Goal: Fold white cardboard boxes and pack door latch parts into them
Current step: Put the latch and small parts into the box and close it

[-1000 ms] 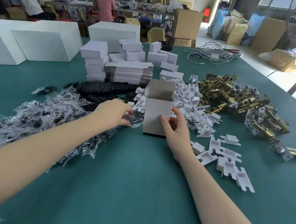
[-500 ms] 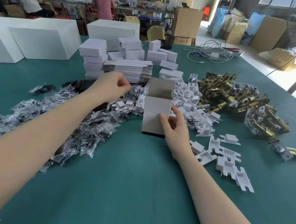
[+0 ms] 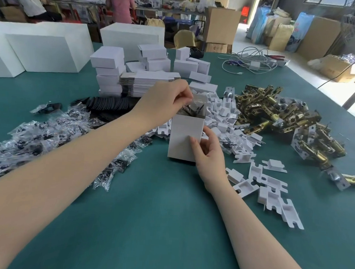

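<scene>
Cardboard first: a white box (image 3: 185,138) stands upright on the green table (image 3: 167,226), open end up, directly in front of the person. The right hand (image 3: 209,156) grips it low on its right front corner — thumb pressed flat against the front face, fingers curled around the side wall. The left hand (image 3: 164,101) hovers at the box's upper left, over the open mouth, with thumb and fingertips pinched on a small clear bag of dark screws (image 3: 192,108); the bag hangs partly inside the opening, its lower end below the rim.

Left of the box, under the left forearm, lies a spread of similar clear screw bags (image 3: 49,136). Behind them sits a row of black round pieces (image 3: 110,104). Just behind and right of the box is a heap of white plastic inserts (image 3: 225,116), with more scattered near the right wrist (image 3: 272,190). Farther right lies a pile of brass latch bodies (image 3: 276,112), well apart from either hand. Behind the left hand are a stack of flat box blanks (image 3: 152,83) and stacked folded white boxes (image 3: 109,73).
</scene>
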Available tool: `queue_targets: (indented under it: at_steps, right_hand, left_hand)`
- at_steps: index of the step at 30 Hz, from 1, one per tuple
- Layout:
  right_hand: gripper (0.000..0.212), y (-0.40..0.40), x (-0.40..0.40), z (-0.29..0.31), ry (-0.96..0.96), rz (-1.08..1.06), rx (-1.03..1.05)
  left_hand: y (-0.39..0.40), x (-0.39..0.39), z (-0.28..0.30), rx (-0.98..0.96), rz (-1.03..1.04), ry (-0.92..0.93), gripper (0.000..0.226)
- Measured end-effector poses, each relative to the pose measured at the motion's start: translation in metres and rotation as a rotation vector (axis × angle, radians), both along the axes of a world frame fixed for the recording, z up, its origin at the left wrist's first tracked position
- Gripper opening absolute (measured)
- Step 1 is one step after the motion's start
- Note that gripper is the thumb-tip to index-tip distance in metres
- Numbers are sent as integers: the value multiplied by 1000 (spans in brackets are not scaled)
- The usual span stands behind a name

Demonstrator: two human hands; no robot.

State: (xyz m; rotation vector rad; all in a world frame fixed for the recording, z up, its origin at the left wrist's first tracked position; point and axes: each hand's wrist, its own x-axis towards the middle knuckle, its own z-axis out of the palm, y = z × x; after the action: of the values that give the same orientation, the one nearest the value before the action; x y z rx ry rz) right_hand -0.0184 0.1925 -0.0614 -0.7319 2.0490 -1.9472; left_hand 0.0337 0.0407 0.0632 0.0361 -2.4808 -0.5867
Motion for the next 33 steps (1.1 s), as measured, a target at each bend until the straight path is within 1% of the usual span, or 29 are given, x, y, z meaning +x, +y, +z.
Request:
queue_targets:
  at_steps: [3,5,7,12,15,18,21,24,26,28,30,32,33]
  right_hand:
    - [34,-1,0,-1,-5,1,-7]
    - [33,0,0,-1,-10,0,-12]
    - [36,0,-1,-2,-10,-3,-12]
    - [40,0,0,-1,-3,-3,-5]
    - [41,0,0,0,-11,-2,-4]
    - [38,1,1,1,-19,4,-13]
    - [33,1,2,3,-23,8,-17]
    - [33,1,2,3,-24,6,-19]
    - [36,2,1,3,-21,5,-14]
    - [35,2,1,3,-16,8,-13]
    - [34,2,2,3,-15,11,-16]
    - [34,3,3,4,-13,11,-19]
    - [33,3,3,4,-12,9,-22]
  left_hand:
    - [-2,-1,3,-25,0,-69,8]
    - [-3,-1,7,-32,-16,-114,11]
    - [-3,0,12,-29,-34,-142,16]
    - [-4,1,15,108,-57,-159,16]
    - [-5,1,13,124,-61,-171,15]
    - [-7,1,11,30,-32,-260,16]
    - [-7,1,11,-101,-1,-342,23]
    - [-2,-1,13,-325,34,-403,38]
    - [2,-2,13,-456,28,-447,42]
    - [4,2,11,-494,38,-432,45]
    - [8,8,7,-511,40,-354,51]
    - [12,11,2,-544,30,-264,43]
    - [13,11,-2,-520,35,-226,34]
